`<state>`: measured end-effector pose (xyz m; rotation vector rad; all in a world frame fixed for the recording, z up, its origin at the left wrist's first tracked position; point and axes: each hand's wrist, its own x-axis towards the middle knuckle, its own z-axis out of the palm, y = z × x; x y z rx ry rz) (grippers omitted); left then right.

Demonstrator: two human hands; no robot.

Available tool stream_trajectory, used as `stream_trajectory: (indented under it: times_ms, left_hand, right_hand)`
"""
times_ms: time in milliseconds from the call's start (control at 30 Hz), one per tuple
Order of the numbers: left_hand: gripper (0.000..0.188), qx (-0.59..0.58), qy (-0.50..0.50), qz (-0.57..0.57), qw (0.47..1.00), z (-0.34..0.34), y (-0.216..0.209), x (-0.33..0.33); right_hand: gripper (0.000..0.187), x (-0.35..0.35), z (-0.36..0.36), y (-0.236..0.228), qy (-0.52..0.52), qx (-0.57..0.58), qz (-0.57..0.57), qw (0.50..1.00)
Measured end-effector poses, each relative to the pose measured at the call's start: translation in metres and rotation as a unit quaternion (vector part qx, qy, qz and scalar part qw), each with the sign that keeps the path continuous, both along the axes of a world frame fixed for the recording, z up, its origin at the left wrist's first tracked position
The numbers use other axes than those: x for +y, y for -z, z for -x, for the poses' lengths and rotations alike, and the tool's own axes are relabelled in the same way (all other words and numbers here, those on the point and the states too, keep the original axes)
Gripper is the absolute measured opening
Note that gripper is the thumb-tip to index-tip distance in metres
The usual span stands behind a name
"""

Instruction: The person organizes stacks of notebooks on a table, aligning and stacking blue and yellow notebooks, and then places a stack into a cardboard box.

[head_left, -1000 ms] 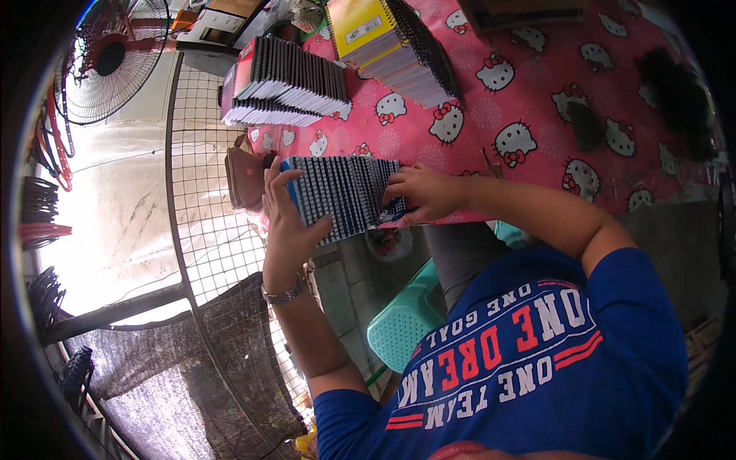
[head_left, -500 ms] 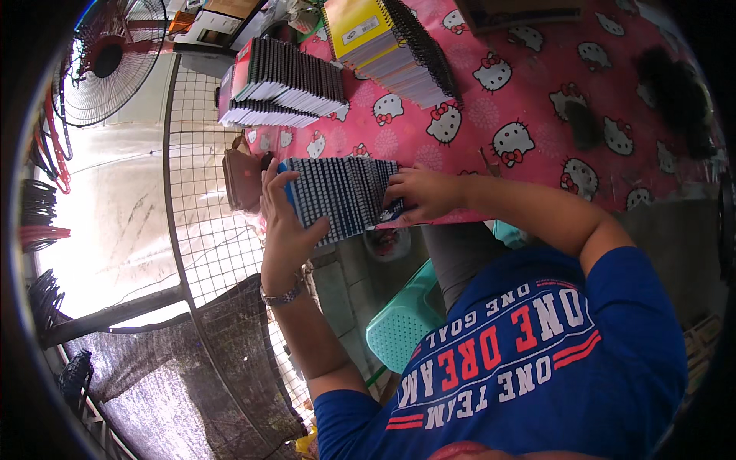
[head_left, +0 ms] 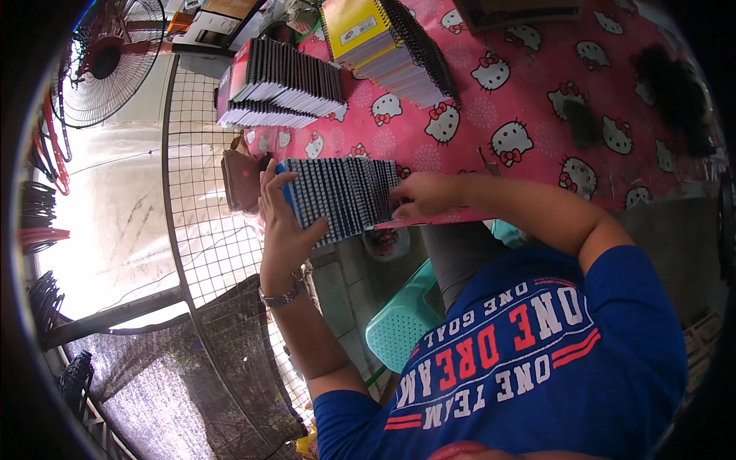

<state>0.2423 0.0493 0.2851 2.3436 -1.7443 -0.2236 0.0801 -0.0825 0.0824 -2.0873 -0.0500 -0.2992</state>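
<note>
From where I stand, the desk (head_left: pixel 483 111) wears a pink cloth (head_left: pixel 422 157) printed with white cat faces, red bows and pale flowers. At its near edge is the blue stack (head_left: pixel 341 199), spiral bindings upward. Farther back on the left sits the red stack (head_left: pixel 287 77), and just right of it the taller yellow stack (head_left: pixel 383 57), both spiral-bound. A box (head_left: pixel 521 14) stands along the far side; toward the right lies something black (head_left: pixel 675 92), too blurred to make out.
</note>
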Motion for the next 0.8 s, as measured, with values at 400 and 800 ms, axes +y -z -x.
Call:
stream_trajectory:
  times_ms: [400,800]
  left_hand:
    - [0.074,-0.005,-0.009,0.001,1.0,0.002,-0.001,-0.002]
    - [0.076,0.0,-0.009,-0.003,1.0,0.001,0.0,-0.002]
  right_hand:
    - [0.044,0.0,0.001,0.011,-0.005,0.032,-0.016,0.999]
    - [0.044,0.001,0.004,0.019,-0.028,0.069,-0.054,0.996]
